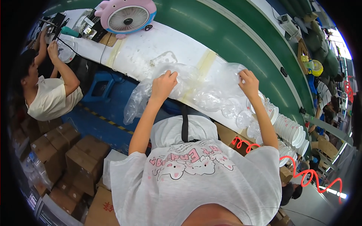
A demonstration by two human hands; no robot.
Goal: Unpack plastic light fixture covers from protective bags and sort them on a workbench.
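Note:
My left hand grips the left part of a large clear plastic bag that lies across the white worktable. My right hand pinches the bag's far right edge. The bag is crumpled, holds several clear round plastic pieces, and hangs over the table's near edge at the left. A stack of white round lids lies on its side just right of my right forearm.
A green conveyor belt runs behind the table. A pink fan stands at the table's far left end. A co-worker works at the left. Cardboard boxes are stacked on the floor lower left. A red coiled hose hangs at right.

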